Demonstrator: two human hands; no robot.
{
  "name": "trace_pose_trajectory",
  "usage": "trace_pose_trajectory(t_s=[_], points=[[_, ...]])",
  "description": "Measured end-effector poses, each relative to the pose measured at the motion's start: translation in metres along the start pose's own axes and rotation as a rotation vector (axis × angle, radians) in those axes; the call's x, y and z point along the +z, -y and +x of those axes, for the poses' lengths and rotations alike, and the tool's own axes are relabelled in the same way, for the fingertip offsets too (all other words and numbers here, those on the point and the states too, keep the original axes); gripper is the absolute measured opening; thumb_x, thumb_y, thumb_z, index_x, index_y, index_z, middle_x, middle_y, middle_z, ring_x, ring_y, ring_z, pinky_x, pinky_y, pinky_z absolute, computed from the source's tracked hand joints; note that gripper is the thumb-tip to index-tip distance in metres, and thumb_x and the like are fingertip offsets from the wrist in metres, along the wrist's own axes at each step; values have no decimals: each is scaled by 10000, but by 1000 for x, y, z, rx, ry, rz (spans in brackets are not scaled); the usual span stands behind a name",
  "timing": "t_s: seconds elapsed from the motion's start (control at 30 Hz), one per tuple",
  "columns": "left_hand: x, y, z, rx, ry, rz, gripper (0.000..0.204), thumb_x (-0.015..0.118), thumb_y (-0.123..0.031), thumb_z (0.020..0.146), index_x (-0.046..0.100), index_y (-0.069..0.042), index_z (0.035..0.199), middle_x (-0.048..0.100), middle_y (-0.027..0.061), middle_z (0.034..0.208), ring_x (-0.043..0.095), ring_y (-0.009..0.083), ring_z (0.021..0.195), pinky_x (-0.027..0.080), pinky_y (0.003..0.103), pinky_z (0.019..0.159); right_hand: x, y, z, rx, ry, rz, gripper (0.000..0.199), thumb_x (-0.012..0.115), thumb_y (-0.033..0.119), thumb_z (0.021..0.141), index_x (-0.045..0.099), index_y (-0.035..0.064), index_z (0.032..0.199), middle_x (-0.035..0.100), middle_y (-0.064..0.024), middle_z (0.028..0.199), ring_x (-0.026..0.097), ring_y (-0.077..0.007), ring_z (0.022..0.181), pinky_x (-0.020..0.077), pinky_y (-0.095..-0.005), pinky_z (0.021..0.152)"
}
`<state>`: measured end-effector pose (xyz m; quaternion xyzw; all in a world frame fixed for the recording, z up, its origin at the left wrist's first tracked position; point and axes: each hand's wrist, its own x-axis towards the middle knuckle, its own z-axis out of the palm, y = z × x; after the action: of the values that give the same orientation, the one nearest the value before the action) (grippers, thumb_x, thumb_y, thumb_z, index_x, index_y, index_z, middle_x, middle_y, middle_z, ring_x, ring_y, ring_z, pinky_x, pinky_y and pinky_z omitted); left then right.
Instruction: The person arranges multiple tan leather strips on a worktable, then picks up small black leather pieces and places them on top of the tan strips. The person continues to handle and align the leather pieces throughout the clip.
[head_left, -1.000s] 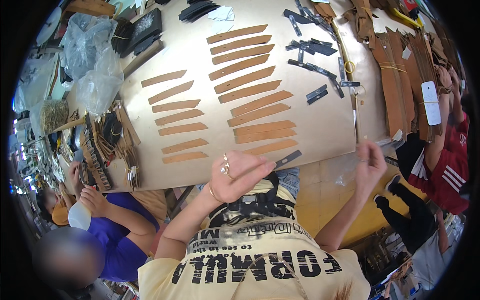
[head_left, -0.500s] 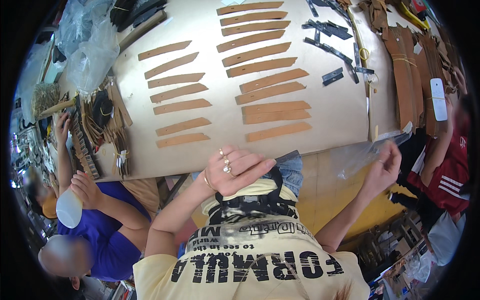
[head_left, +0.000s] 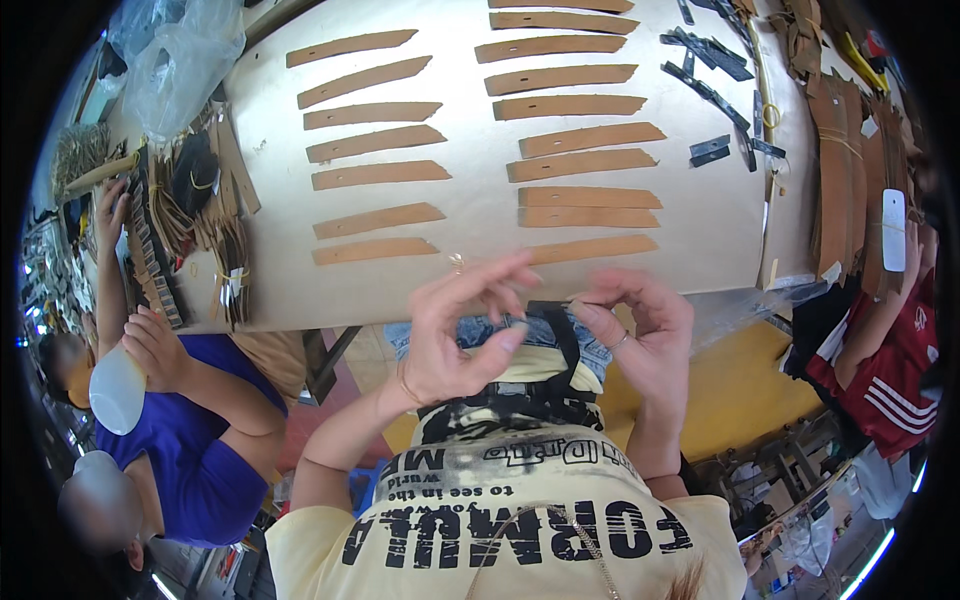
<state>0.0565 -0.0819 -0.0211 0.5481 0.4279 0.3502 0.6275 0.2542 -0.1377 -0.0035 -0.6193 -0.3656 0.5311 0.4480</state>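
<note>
dark strip (head_left: 546,305) in right grip (head_left: 652,318)

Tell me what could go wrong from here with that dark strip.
The right hand seems to pinch the dark strip by one end, near the edge of the table, so a slip might drop it off.

The left hand appears close to the end of a brown strip, so a careless sweep could shift it.

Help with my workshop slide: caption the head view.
Left hand and right hand with a dark strip between them, at a table bearing brown strips in two columns.
</note>
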Motion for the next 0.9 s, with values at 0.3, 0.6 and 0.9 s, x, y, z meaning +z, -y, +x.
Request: trace_pose_trajectory(t_s=[0.3,0.6,0.9], points=[[28,10,7,-273,-208,146,90,714,-29,879,745,-5,960,695,45,787,585,47,638,462,204,560,11,-2,17,-3,-124,-357,139,745,-1,830,734,-7,969,685,-48,830,614,-105,772,491,-239,710],[28,12,15,-363,-203,201,92,736,-58,854,738,11,915,659,41,656,543,38,531,432,204,487,13,-11,26,-19,-182,-348,273,725,15,828,646,24,1088,695,-52,814,636,-123,721,510,-254,692],[30,11,17,-345,-244,179,87,721,-53,866,727,29,895,664,39,636,557,28,529,436,194,479,12,-13,30,-30,-192,-323,371,736,30,828,474,44,1090,702,-43,785,649,-112,699,496,-244,672]])
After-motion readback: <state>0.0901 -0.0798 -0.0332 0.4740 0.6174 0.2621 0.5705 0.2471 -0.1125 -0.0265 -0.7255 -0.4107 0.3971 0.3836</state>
